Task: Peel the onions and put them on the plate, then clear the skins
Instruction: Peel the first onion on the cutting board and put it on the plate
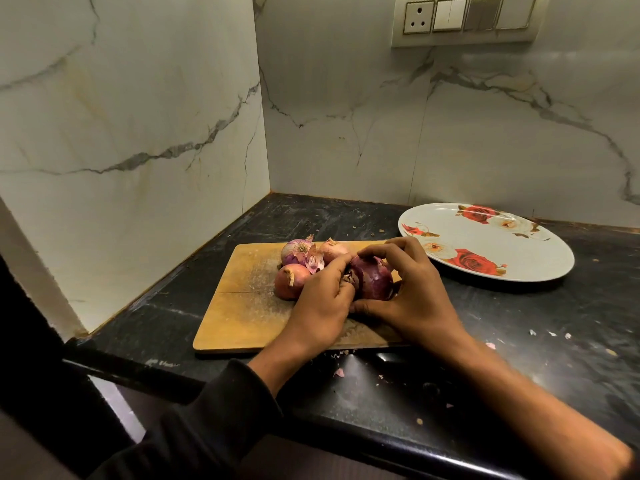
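A dark purple onion (372,277) sits on the wooden cutting board (242,306), held between both hands. My right hand (412,292) curls over its top and right side. My left hand (323,299) pinches at its left end, where dry skin sticks out. Three more onions with papery skin lie just behind and to the left: a pale purple one (292,252), a pinkish one (334,250) and a brown-pink one (289,280). A loose skin flake (316,261) lies among them. The white oval plate (540,251) with red rose prints stands to the right, with nothing on it.
The board lies on a black stone counter (519,341) in a corner of marble-patterned walls. Small skin scraps (338,372) dot the counter near the front edge and at the right. A switch panel (467,19) is on the back wall.
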Available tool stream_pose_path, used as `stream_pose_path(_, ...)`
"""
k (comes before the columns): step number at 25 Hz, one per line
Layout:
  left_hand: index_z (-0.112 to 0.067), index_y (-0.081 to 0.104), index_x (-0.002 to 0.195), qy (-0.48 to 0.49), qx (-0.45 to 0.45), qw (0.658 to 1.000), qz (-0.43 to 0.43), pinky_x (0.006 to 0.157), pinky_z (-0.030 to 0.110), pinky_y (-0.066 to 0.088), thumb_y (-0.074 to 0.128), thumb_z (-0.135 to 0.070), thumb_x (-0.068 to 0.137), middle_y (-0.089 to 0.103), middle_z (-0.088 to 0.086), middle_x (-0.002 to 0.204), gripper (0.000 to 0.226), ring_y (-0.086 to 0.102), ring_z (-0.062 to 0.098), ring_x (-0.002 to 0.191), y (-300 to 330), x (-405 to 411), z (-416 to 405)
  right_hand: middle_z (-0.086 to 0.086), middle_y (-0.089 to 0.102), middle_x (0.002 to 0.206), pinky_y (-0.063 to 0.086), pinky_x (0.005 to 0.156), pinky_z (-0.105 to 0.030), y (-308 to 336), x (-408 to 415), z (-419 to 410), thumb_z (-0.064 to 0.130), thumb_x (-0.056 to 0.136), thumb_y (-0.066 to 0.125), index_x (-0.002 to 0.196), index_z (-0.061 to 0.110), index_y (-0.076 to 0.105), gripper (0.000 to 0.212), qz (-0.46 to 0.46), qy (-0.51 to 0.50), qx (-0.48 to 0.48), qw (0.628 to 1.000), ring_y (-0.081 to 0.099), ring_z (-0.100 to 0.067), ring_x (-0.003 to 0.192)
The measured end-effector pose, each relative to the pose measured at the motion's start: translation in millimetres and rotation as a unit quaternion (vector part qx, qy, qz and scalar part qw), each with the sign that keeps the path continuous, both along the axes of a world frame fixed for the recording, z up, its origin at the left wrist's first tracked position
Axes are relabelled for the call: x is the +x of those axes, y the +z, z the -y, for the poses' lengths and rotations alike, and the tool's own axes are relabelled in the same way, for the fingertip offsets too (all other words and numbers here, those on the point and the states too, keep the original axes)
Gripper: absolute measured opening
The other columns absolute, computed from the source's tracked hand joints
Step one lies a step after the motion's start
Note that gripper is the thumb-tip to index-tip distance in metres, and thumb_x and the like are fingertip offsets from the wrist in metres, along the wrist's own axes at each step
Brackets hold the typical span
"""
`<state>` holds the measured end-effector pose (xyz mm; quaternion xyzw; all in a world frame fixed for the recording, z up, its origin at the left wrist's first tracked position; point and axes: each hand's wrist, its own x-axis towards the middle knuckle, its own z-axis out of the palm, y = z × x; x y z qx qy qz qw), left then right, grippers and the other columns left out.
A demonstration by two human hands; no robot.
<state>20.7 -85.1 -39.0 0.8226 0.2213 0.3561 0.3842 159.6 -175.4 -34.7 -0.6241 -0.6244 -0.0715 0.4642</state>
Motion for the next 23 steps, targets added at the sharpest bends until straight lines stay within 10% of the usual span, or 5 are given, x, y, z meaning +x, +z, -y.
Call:
stream_pose_path(6,-0.012,0.054,0.139,-0.027,-0.119,0.990,0.073,0.099,0.026,0.052,0.045,-0.002,0.102,0.064,-0.004,0.124,0.039,0.061,-0.003,0.112,2.3,2.1,-2.5,0.008,0.054,0.113,0.049,0.080,-0.013,5.5,2.4,1.4,0.045,0.057,0.091,0.116,0.030,0.061,0.068,-0.053,-0.016,0.014,0.998,0.052,0.005,0.105)
stream_pose_path(12,-0.024,0.066,0.115,-0.083,-0.239,0.961,0.114,0.076,0.030,0.061,0.052,-0.007,0.101,0.074,0.002,0.111,0.026,0.072,0.016,0.101,1.4,3.3,-4.4,0.021,0.055,0.111,0.048,0.083,-0.009,5.1,2.5,1.4,0.041,0.060,0.091,0.113,0.032,0.060,0.061,-0.103,-0.006,0.015,0.995,0.054,0.005,0.107)
stream_pose_path(23,-0.013,0.065,0.129,0.074,-0.004,0.996,0.048,0.095,0.025,0.054,0.049,-0.008,0.101,0.071,0.000,0.119,0.033,0.064,0.003,0.107,-2.1,0.9,-1.9,0.018,0.063,0.114,0.053,0.079,-0.012,4.4,-1.1,3.6,0.059,0.054,0.085,0.116,0.037,0.058,0.071,-0.124,0.008,-0.026,0.992,0.061,0.004,0.103)
